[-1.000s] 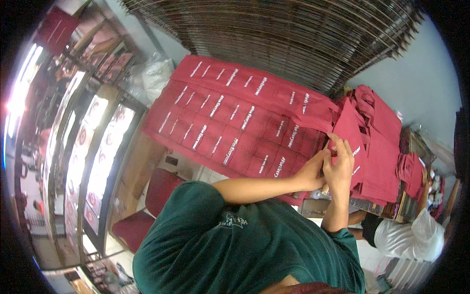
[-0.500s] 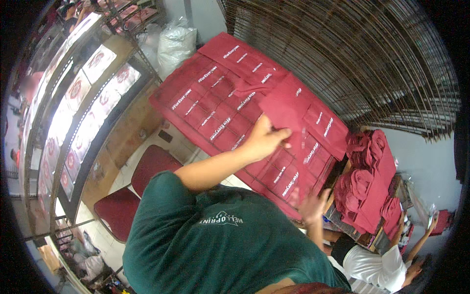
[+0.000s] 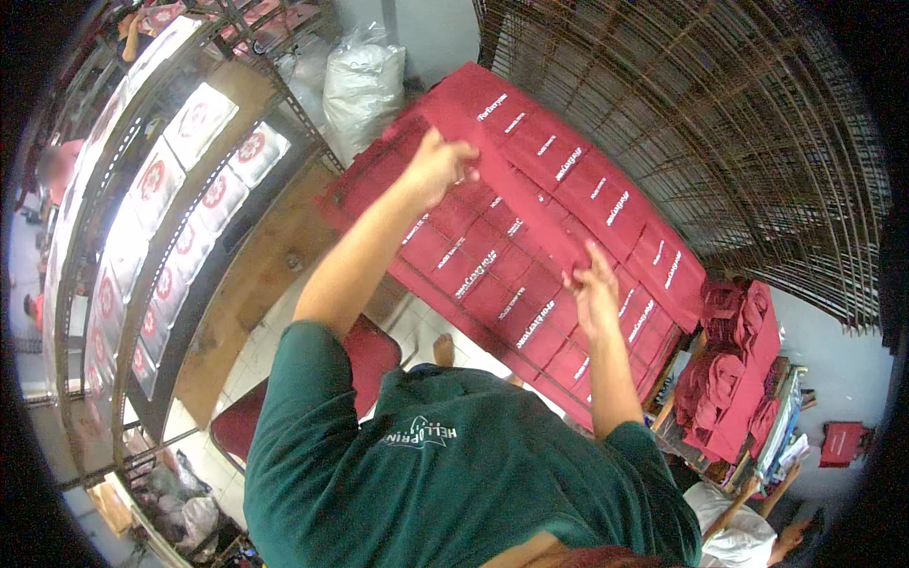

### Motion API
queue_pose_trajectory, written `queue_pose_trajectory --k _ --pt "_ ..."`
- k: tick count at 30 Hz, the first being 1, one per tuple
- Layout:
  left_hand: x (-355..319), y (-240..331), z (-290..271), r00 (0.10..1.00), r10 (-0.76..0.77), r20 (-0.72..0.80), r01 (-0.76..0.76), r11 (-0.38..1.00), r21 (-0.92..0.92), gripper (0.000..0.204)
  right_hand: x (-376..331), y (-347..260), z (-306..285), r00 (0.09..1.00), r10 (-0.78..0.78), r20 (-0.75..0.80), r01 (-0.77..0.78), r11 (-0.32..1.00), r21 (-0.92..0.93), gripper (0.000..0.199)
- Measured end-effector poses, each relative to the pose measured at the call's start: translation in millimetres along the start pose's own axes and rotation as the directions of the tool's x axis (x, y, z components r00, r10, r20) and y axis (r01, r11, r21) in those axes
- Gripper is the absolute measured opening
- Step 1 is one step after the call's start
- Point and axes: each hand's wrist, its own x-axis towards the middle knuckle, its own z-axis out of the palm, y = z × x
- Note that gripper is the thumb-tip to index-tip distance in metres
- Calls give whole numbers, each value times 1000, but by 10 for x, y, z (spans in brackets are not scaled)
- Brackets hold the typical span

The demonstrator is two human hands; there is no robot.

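A dark red fabric panel point(image 3: 516, 194) is stretched slantwise between my two hands, slightly smeared by motion. My left hand point(image 3: 441, 172) pinches its upper-left end. At the lower-right end, my right hand point(image 3: 597, 298) has thumb and fingertips closed on the cloth's edge. Below the panel lies a wide rack point(image 3: 547, 386) with thin crossing bars, covered by rows of red fabric pieces point(image 3: 478, 270) with white print. More printed red pieces point(image 3: 606, 194) lie along its far side.
Stacked wire racks point(image 3: 691, 123) rise at the far right. Bundled red cloth point(image 3: 724, 379) sits right of the work surface, near a co-worker in white point(image 3: 734, 525). White sacks point(image 3: 365, 99) stand behind. At left are a shelf with printed sheets point(image 3: 180, 227) and a red chair point(image 3: 374, 355).
My left hand has moved up and left with the fabric panel. My right hand, empty and apart before, has risen and taken the panel's other end. The cloth is now spread between them.
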Motion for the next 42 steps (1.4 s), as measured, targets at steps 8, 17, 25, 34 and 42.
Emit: queue_pose_trajectory --k 8,17,25,34,42 --pt "20 465 -871 944 207 -258 -211 977 12 66 893 555 991 949 -283 138 272 958 92 69" --pt "-2561 -2031 -2513 812 55 -580 416 643 643 82 2003 2016 1261 992 -123 -11 119 974 -191 69" --pt "-5337 -3774 -3281 516 -714 -474 842 318 437 66 2213 2425 1141 987 -125 -102 86 941 -326 67" --pt "-4008 -2812 -2496 485 -573 -660 767 642 6 56 2058 2565 1089 977 -173 -125 81 842 -533 70" --pt "-3684 -2720 -2444 599 -512 -616 755 617 221 63 2180 2638 1045 971 -202 -127 108 847 -521 71"
